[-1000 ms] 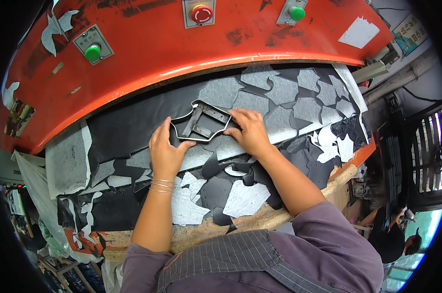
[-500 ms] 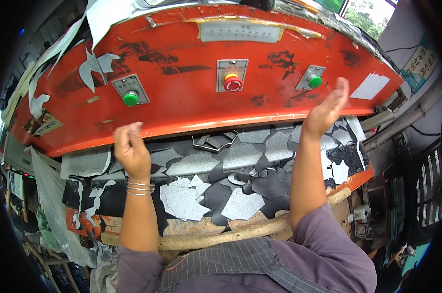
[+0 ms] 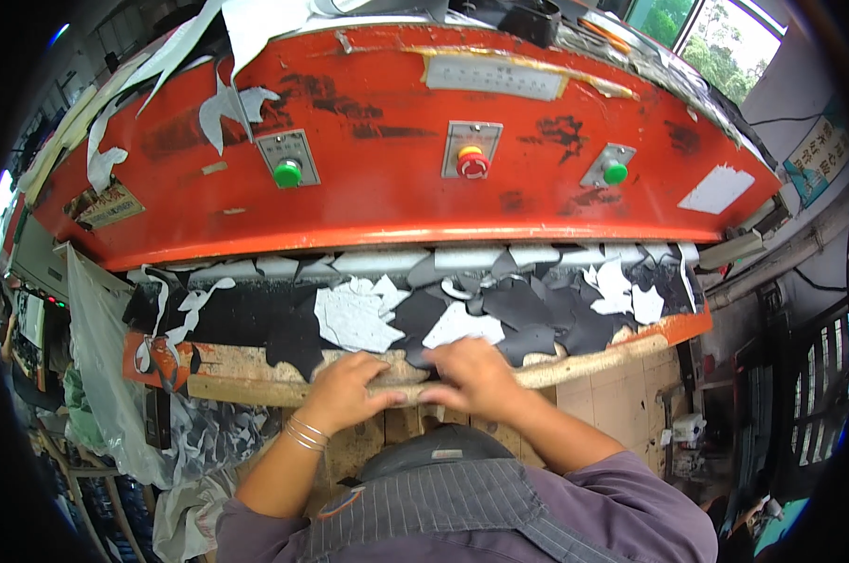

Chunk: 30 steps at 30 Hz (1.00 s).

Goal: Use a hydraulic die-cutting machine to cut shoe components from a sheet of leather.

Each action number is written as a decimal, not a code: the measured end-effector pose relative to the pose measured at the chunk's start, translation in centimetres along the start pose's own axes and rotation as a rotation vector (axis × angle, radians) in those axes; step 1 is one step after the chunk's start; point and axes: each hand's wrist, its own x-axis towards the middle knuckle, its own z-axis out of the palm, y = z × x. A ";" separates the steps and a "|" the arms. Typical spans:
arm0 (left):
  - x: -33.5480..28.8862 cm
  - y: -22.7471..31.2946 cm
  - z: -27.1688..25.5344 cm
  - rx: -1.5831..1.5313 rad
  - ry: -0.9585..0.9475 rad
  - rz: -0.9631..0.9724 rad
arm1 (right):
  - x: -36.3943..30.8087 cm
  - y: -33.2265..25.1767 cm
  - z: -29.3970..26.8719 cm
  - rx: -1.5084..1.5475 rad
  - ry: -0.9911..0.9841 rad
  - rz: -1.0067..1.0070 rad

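Black scrap piece (image 3: 415, 355) lies at front edge of surface (image 3: 256, 371), below red press head (image 3: 396, 188); pinched between both hands. Left hand (image 3: 349, 387) grip narrow, fingertips laid on edge beside scrap. Right hand (image 3: 471, 375) grip narrow, fingers curled over scrap. Black and grey offcuts (image 3: 359, 314) spread between hands and press head. Green button (image 3: 288, 174) and red button (image 3: 472, 164) set on press head front

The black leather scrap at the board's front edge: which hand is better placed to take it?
Probably the right hand: its fingers already lie on the black leather scrap, while the left hand rests on the worn wooden board edge beside it.
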 end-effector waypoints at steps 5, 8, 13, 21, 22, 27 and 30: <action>-3.9 1.7 3.6 0.184 -0.001 -0.074 | -2.5 -2.6 5.2 -0.080 -0.049 0.231; -4.1 1.9 4.4 0.235 0.038 -0.072 | -2.9 -2.8 5.6 -0.154 -0.107 0.221; -3.5 1.5 4.2 0.239 0.063 -0.075 | -1.8 -2.4 5.6 -0.159 -0.166 0.277; -0.1 -2.3 4.4 0.131 -0.155 0.005 | 8.3 7.7 3.8 -0.131 0.001 0.324; 0.8 -3.5 4.8 -0.254 -0.222 -0.231 | 9.8 9.7 4.6 -0.279 0.148 0.236; 8.1 -8.6 4.0 -0.605 -0.058 -0.368 | 14.8 16.9 6.8 -0.576 0.161 0.194; 13.0 -11.4 4.2 -0.656 0.072 -0.276 | 14.5 19.5 6.8 -0.551 0.162 0.103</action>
